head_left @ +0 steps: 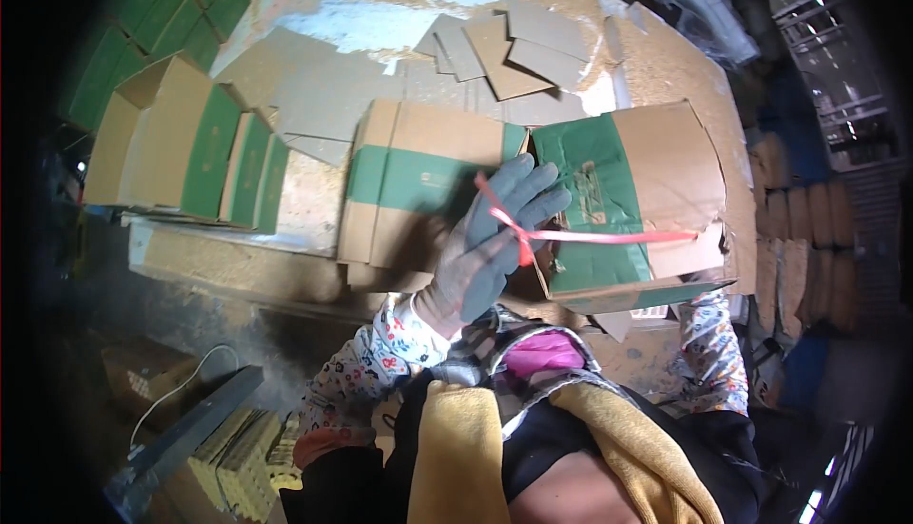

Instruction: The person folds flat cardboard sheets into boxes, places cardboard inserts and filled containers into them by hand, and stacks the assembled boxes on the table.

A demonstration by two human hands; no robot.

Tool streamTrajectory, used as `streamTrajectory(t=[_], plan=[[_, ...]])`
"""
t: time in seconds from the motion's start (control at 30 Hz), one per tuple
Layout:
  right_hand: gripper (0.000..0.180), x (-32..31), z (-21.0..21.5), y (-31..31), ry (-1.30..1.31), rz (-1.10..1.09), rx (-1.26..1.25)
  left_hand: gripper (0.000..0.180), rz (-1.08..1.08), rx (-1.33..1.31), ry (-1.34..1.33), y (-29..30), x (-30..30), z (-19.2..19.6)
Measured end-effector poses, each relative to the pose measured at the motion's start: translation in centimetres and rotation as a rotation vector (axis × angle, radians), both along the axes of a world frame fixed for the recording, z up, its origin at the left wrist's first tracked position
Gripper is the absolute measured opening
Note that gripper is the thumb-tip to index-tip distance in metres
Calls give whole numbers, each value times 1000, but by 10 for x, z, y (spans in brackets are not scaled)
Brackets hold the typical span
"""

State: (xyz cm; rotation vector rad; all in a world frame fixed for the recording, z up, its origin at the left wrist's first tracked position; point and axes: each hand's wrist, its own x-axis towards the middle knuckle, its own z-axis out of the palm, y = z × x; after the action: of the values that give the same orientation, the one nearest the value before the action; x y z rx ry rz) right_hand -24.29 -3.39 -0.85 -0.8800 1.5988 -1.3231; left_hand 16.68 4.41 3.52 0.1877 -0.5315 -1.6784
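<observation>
My left hand (504, 220), in a grey-coated glove, is at the near left edge of a brown and green cardboard box (594, 167). Its fingers reach forward and slightly right. A pink ribbon (609, 237) with a small knot crosses these fingers, and the thumb seems to press it against them. From there the ribbon runs straight to the right over the box. My right forearm, in a flowered sleeve, goes up to the box's near right corner, where the hand is hidden. Directly left of my left hand stands another brown and green box (409, 182).
Open boxes (162, 144) stand at the table's left end, with stacked green boxes (143, 39) behind. Flat cardboard sheets (514, 53) lie across the far tabletop. Yellow egg trays (238, 462) sit low at the left, beside a grey beam (190, 438). Brown stacks (808, 215) line the right.
</observation>
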Motion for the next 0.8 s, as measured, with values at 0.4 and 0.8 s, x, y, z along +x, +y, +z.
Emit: streamTrajectory(t=[0.4,0.8], plan=[[53,8,35,21,-130,220,1,29,177,39,-971,-4,13,25],[57,20,29,15,357,506,-100,48,214,-92,-1249,-11,28,7]])
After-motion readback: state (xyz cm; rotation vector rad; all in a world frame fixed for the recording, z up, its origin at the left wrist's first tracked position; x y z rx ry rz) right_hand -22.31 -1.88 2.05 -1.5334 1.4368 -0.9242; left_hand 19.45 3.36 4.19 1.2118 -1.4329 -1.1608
